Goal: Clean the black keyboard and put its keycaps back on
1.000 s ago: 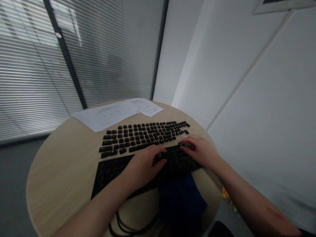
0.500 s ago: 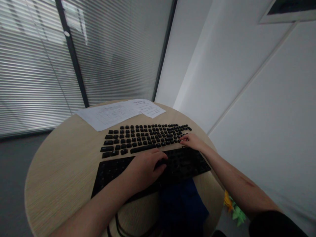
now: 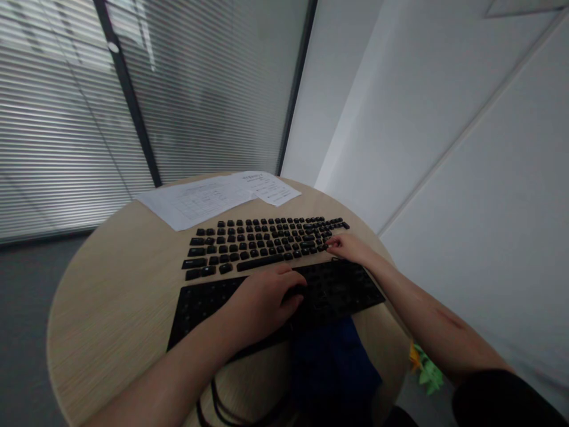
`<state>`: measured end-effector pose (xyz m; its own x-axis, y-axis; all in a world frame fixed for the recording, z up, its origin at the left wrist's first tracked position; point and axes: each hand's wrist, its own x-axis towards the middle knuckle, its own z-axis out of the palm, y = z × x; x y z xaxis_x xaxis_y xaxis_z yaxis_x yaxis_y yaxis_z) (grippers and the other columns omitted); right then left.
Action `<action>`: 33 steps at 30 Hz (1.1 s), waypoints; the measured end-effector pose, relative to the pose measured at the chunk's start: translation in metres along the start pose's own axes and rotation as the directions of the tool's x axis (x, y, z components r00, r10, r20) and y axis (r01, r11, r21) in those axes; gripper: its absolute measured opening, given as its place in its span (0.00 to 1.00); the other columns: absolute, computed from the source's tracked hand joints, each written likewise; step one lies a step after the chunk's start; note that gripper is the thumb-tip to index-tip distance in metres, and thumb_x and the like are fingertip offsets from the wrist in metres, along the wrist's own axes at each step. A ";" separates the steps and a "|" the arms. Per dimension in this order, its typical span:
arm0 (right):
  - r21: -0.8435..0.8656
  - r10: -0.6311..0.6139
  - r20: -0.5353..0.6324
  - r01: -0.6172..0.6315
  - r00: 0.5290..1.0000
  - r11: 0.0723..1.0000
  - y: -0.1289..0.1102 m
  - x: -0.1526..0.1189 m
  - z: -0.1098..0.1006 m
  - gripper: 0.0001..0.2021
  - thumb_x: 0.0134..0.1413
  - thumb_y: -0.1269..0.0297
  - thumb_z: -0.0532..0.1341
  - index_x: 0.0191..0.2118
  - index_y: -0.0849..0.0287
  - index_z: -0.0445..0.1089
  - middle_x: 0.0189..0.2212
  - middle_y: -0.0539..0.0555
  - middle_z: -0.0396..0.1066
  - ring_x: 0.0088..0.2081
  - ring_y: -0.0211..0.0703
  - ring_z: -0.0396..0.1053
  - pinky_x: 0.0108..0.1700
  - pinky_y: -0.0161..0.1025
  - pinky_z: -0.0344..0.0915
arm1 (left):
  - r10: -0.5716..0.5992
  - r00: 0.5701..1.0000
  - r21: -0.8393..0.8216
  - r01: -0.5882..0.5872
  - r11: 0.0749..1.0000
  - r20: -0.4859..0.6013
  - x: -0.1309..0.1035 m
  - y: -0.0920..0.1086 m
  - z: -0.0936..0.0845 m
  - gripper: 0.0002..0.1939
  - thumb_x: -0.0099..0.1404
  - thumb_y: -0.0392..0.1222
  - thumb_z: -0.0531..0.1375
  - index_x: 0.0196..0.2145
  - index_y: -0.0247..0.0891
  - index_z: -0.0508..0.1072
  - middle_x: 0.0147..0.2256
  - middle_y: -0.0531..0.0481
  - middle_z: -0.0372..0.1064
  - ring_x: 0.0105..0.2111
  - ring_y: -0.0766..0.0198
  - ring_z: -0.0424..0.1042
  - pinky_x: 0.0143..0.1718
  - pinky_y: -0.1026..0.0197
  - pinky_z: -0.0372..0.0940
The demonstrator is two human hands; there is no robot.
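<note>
A black keyboard base [image 3: 200,305], its keycaps off, lies near the front of the round table. Loose black keycaps [image 3: 260,261] stand behind it in rows, in keyboard layout. My left hand [image 3: 262,299] rests over the middle of the base, fingers curved, with the thumb apart from the index finger; anything under the palm is hidden. At the right end of the keycap rows, my right hand [image 3: 349,246] has thumb and fingertips pinched together on a keycap [image 3: 326,247], which they partly cover.
Printed paper sheets [image 3: 208,198] lie at the back of the wooden table [image 3: 98,308]. A dark blue cloth [image 3: 333,362] hangs at the front edge, beside a black cable [image 3: 217,403]. White wall rises on the right; green and orange leaf-like items [image 3: 429,373] are low down there.
The view has shifted slightly, so the table sits a little further right and higher. Both hands keep nearly the same places over the base and the keycaps.
</note>
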<state>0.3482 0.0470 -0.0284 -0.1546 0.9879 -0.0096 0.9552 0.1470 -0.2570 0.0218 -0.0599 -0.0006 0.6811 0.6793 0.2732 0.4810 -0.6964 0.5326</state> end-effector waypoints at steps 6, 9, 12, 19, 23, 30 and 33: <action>-0.027 -0.001 -0.008 0.001 1.000 1.000 -0.004 -0.001 -0.004 0.14 0.57 0.64 0.66 0.47 0.62 0.81 0.32 0.55 0.79 0.32 0.44 0.73 0.33 0.36 0.61 | -0.001 1.000 -0.014 0.002 1.000 0.017 0.000 0.001 -0.001 0.12 0.65 0.36 0.60 0.46 0.42 0.77 0.44 0.47 0.76 0.42 0.56 0.75 0.42 0.57 0.68; -0.040 0.008 -0.015 -0.008 1.000 0.999 -0.005 -0.003 -0.007 0.13 0.56 0.65 0.66 0.45 0.61 0.82 0.30 0.54 0.78 0.31 0.44 0.73 0.32 0.36 0.61 | 0.000 1.000 -0.024 0.000 1.000 0.021 0.000 0.002 -0.001 0.12 0.65 0.36 0.60 0.45 0.41 0.77 0.43 0.47 0.76 0.42 0.55 0.75 0.42 0.57 0.68; -0.052 0.012 -0.040 -0.014 0.999 0.999 -0.005 -0.005 -0.012 0.12 0.56 0.65 0.66 0.44 0.61 0.82 0.30 0.55 0.79 0.31 0.45 0.73 0.33 0.37 0.62 | -0.002 1.000 -0.025 0.003 1.000 0.019 0.000 0.003 -0.002 0.11 0.65 0.36 0.60 0.45 0.41 0.78 0.43 0.47 0.76 0.42 0.55 0.75 0.42 0.57 0.68; 0.105 -0.226 -0.454 0.304 0.862 0.947 -0.022 -0.053 -0.052 0.15 0.64 0.67 0.55 0.44 0.55 0.81 0.39 0.56 0.77 0.40 0.47 0.73 0.46 0.45 0.67 | 0.010 1.000 -0.027 -0.010 1.000 0.021 0.001 0.000 -0.002 0.12 0.65 0.36 0.60 0.45 0.42 0.78 0.42 0.48 0.76 0.40 0.57 0.75 0.41 0.57 0.68; 0.395 -0.103 -0.609 0.413 0.786 0.821 -0.039 -0.108 -0.073 0.17 0.66 0.53 0.55 0.47 0.52 0.79 0.41 0.57 0.74 0.41 0.49 0.73 0.45 0.48 0.69 | 0.036 0.999 -0.019 -0.036 0.999 -0.001 0.002 -0.002 -0.001 0.11 0.66 0.35 0.60 0.45 0.40 0.78 0.43 0.46 0.76 0.43 0.55 0.75 0.45 0.55 0.68; 0.719 0.163 -0.100 -0.042 0.982 0.694 -0.031 -0.163 -0.058 0.33 0.66 0.35 0.47 0.47 0.59 0.76 0.14 0.48 0.62 0.20 0.43 0.66 0.29 0.41 0.67 | 0.057 0.998 0.045 -0.056 0.997 -0.034 0.004 -0.007 0.004 0.11 0.64 0.36 0.62 0.44 0.41 0.79 0.46 0.44 0.75 0.49 0.51 0.71 0.55 0.47 0.67; 0.806 0.145 -0.009 -0.079 0.989 0.587 -0.024 -0.171 -0.049 0.28 0.63 0.36 0.55 0.43 0.59 0.74 0.17 0.49 0.68 0.21 0.42 0.68 0.27 0.39 0.66 | 0.054 0.998 0.061 -0.052 0.997 -0.024 0.004 -0.009 0.007 0.12 0.63 0.36 0.63 0.45 0.41 0.79 0.52 0.42 0.74 0.53 0.49 0.70 0.59 0.45 0.65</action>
<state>0.3638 -0.1230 0.0273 -0.0125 0.9992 -0.0380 0.3695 -0.0307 -0.9287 0.0244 -0.0520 -0.0104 0.6923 0.6464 0.3208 0.4775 -0.7436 0.4681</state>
